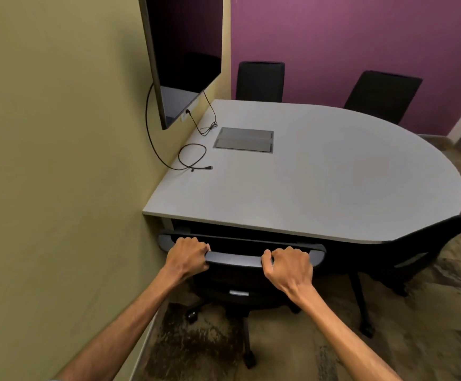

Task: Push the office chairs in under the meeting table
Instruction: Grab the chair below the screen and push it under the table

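Wall screen: a dark flat wall-mounted screen point(185, 50) hangs on the olive wall above the tabletop's left edge; thin black cables point(193, 158) lie loose below it near that edge.
Left hand: the left hand point(188, 255) is curled tight over the top rail of the black mesh-backed office chair point(240, 273).
Chair: its back stands just beside the near edge of the pale grey half-round meeting table point(320, 193); the seat is hidden.
Right hand: the right hand point(288, 266) is wrapped round the same rail.
Hatch: a grey rectangular cable hatch point(243, 139) sits in the tabletop towards its left edge.
Far edge: two black chair backs point(259, 81) stand close in.
Near right corner: another black chair point(427, 248) sits angled, partly under.
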The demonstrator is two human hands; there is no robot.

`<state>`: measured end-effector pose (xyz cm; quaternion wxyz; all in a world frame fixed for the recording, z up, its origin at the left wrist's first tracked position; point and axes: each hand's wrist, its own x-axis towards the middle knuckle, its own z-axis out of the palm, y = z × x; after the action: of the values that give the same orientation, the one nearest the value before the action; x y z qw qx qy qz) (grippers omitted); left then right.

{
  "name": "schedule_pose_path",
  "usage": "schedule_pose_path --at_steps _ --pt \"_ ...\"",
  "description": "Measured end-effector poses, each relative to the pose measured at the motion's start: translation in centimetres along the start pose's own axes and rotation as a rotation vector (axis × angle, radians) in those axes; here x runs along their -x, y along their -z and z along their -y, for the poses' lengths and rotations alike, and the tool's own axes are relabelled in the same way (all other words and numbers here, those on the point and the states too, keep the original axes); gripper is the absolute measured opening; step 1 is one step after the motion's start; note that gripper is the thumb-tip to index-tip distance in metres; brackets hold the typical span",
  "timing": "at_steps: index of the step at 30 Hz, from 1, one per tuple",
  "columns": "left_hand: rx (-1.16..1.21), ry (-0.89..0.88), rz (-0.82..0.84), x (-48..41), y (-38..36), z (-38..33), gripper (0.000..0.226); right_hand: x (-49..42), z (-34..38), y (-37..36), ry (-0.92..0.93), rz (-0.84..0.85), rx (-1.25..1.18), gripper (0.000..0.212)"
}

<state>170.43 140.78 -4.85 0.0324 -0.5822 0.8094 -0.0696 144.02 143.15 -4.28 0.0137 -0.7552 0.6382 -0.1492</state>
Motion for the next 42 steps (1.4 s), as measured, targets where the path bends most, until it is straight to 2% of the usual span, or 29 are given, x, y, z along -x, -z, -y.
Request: schedule_pose_path --at_steps 2,8,14,20,25,34,42 --pt "-0.028 -0.016 0.038 -0.7 -0.9 1.5 0.025 -1.1 0.9 -0.9 -0.014 -0.009 -0.002 0.058" --pt "0.009 0.000 -0.020 -4.9 -0.6 7.3 0.024 -7.5 4.1 -2.4 -0.009 0.014 0.006 0.056" --pt "0.030 -0.061 -0.051 -8.8 -1.0 8.1 0.021 -11.4 2.6 -3.1 -0.032 -0.001 0.024 0.054" --pt "0.024 -0.043 -0.079 -10.3 -1.6 11.5 0.012 -12.8 5.9 -4.3 -0.077 0.027 0.065 0.057" --pt "0.070 -0.079 -0.096 -13.1 -1.3 13.7 0.018 -16.2 6.5 -4.2 -0.092 -0.006 0.068 0.056" --pt "0.079 -0.132 -0.082 -15.5 -2.1 12.8 0.026 -18.4 4.5 -4.5 -0.093 -0.046 0.058 0.054" --pt "0.146 -0.077 -0.077 -14.9 -2.3 13.8 0.028 -19.2 5.0 -5.6 -0.068 -0.037 0.049 0.057"
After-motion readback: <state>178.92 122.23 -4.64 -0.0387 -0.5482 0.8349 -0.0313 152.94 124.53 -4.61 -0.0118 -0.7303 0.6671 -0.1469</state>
